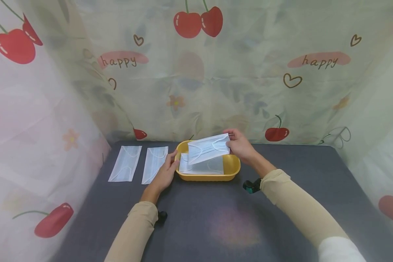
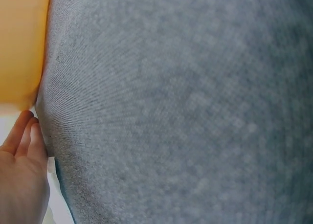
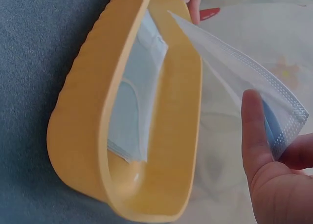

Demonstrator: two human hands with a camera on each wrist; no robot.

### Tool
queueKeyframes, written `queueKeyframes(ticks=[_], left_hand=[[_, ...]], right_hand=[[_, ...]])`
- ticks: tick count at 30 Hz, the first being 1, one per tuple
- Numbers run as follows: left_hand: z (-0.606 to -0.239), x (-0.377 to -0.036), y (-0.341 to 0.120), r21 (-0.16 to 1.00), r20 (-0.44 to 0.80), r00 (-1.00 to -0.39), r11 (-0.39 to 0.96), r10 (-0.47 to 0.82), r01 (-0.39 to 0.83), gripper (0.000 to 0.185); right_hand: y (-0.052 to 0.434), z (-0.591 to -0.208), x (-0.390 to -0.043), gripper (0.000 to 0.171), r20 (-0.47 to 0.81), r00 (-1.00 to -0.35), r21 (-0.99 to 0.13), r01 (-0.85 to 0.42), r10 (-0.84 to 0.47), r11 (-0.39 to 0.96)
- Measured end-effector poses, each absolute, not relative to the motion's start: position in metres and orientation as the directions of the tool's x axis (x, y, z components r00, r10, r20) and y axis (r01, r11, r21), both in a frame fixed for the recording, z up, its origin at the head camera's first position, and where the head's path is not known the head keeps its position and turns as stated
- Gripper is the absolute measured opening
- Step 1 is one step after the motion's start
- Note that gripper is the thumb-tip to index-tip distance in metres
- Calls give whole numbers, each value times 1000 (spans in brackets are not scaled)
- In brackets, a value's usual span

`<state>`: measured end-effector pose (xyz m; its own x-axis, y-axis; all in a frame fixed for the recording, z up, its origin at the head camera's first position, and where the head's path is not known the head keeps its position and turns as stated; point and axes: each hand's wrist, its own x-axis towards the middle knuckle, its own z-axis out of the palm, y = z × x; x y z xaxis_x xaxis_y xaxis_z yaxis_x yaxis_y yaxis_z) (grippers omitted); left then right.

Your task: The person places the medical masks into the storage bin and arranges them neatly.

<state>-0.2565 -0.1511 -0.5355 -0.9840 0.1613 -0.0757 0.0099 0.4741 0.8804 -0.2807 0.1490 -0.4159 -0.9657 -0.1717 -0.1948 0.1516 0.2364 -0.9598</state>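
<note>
A yellow tray (image 1: 206,177) stands mid-table with white face masks (image 1: 203,166) lying in it. My right hand (image 1: 240,145) pinches one end of a further face mask (image 1: 209,148) and holds it lifted over the tray. The right wrist view shows that mask (image 3: 234,72) between thumb and fingers (image 3: 254,136), above the tray (image 3: 83,136) and the stacked masks (image 3: 132,111). My left hand (image 1: 168,171) rests with straight fingers against the tray's left end. Its fingers (image 2: 22,136) lie beside the tray wall (image 2: 19,43). Two masks (image 1: 125,163) (image 1: 155,164) lie flat at the left.
The table (image 1: 216,225) is covered in dark grey cloth (image 2: 186,111). A cherry-printed curtain (image 1: 249,80) closes off the back and both sides. Small wrist-worn devices (image 1: 251,185) (image 1: 162,216) sit by each sleeve.
</note>
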Motion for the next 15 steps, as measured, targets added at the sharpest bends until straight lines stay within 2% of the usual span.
queueKeyframes(ticks=[15], left_hand=[[-538,-258,-152,880,-101,-982,474,157,-15,51]], right_hand=[[127,-438,-285,51,-226,-956,-957,183,-188,224]])
